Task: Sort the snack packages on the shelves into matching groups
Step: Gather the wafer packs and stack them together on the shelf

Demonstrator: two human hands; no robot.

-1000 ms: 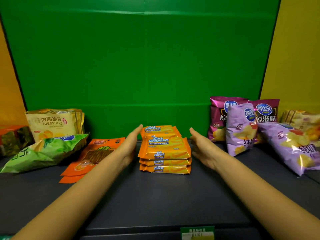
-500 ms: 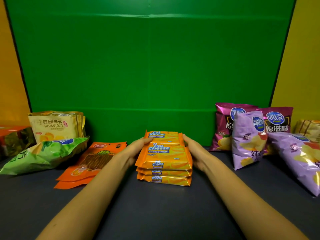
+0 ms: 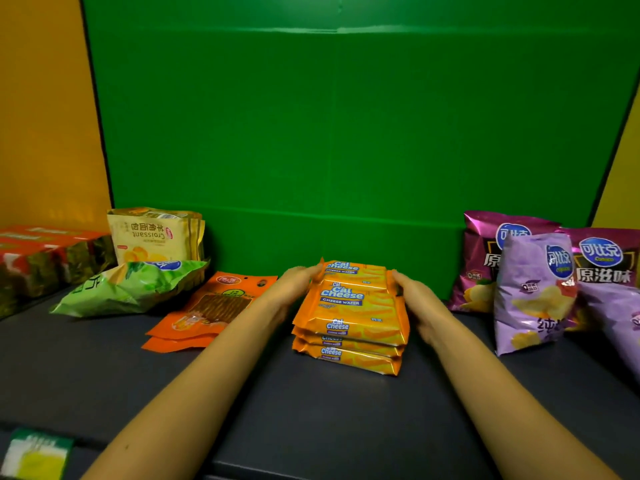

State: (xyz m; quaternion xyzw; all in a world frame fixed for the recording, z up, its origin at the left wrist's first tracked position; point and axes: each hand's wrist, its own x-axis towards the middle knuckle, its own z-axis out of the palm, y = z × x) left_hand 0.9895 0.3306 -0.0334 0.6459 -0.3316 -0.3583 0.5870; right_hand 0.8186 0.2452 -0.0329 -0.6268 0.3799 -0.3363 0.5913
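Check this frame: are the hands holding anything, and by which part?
Both hands press the stack of Cal Cheese wafer packs from its sides, left hand on the left edge, right hand on the right. The stack rests on the shelf, not lifted.

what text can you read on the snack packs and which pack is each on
"Cal Cheese" and "CHEESE WAFER": orange wafer packs, stacked between the hands.
"Croissant", with Chinese characters, printed upside down: yellow croissant bags.
"可比克" and "原滋味": magenta chip bag.
"可比克": lilac chip bag, lower text cut off.
Too blurred to read: orange flat pouches, green chip bag, shelf tag.
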